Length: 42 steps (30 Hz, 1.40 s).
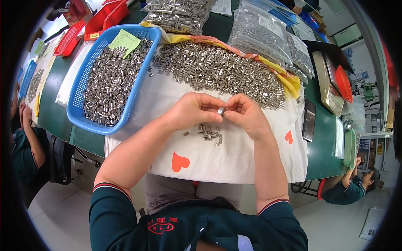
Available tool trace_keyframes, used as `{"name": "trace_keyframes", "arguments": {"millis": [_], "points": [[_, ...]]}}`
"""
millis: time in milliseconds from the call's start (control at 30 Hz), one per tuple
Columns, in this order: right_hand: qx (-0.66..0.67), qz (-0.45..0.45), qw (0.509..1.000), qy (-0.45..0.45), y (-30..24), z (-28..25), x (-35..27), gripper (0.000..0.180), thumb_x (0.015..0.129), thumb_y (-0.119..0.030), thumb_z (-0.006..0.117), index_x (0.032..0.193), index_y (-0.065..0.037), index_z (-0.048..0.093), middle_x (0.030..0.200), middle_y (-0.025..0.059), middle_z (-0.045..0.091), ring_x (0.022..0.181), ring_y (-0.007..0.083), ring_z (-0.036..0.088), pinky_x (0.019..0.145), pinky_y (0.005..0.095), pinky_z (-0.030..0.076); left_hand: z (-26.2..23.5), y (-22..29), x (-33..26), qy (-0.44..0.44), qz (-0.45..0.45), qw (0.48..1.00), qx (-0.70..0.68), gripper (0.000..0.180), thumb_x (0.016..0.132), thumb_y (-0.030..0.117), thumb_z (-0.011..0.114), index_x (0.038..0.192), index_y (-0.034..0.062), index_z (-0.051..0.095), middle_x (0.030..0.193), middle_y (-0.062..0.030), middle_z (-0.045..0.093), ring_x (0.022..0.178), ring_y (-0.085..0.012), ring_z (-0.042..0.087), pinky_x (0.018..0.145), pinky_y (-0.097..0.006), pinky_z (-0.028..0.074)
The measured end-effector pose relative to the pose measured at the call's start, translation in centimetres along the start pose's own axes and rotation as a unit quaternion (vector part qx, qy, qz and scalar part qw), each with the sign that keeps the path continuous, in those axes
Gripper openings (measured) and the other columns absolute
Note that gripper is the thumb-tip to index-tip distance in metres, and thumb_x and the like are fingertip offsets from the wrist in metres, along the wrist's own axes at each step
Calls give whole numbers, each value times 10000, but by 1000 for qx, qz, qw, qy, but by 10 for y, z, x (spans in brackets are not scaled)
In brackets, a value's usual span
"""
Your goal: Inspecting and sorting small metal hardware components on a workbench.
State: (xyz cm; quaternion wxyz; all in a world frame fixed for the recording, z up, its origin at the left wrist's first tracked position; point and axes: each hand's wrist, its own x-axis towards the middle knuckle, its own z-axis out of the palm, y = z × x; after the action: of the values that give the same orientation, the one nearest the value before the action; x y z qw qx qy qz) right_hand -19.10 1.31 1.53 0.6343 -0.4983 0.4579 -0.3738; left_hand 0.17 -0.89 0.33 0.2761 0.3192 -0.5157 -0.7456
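Note:
A small silver metal sleeve is pinched between my two hands, over the white cloth. My left hand has thumb and forefinger closed on its left side. From the other side, the fingertips of my right hand close on it too. Just below my hands lies a small group of loose metal sleeves. Beyond them spreads a large heap of the same sleeves, edged by a rolled yellow and red cloth.
To the left stands a blue basket of sleeves with a green paper slip. Bags of metal parts sit at the back. A phone lies at right on the green table. Other people sit on both sides.

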Motion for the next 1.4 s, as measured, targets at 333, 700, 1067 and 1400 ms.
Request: {"name": "trace_keyframes", "arguments": {"millis": [333,700,1067,1400], "points": [[-166,-36,983,64,-13,-4,18,101,755,-38,611,854,-37,591,797,2,572,706,67,518,655,204,428,-8,-2,8,-4,11,999,30,310,770,-18,625,1075,-12,570,933,-48,616,829,-80,574,734,-222,490],[-665,-257,699,47,-10,4,34,90,657,-95,577,725,-50,614,704,106,546,712,290,529,650,379,413,3,-16,12,-21,151,981,123,312,663,68,711,960,17,630,855,-40,623,775,-103,578,734,-224,473],[-427,-202,871,135,-1,-1,21,67,776,4,546,839,-17,551,788,62,555,710,158,520,656,252,422,2,-14,5,-99,156,962,201,309,659,93,720,953,41,642,819,-29,630,745,-115,581,698,-249,473],[-116,-89,974,175,12,-10,-5,134,806,-13,554,934,23,565,857,57,580,759,105,533,694,218,435,-7,-6,8,-47,112,989,88,362,713,109,702,1046,10,598,940,-46,630,855,-83,574,766,-223,469]]}}
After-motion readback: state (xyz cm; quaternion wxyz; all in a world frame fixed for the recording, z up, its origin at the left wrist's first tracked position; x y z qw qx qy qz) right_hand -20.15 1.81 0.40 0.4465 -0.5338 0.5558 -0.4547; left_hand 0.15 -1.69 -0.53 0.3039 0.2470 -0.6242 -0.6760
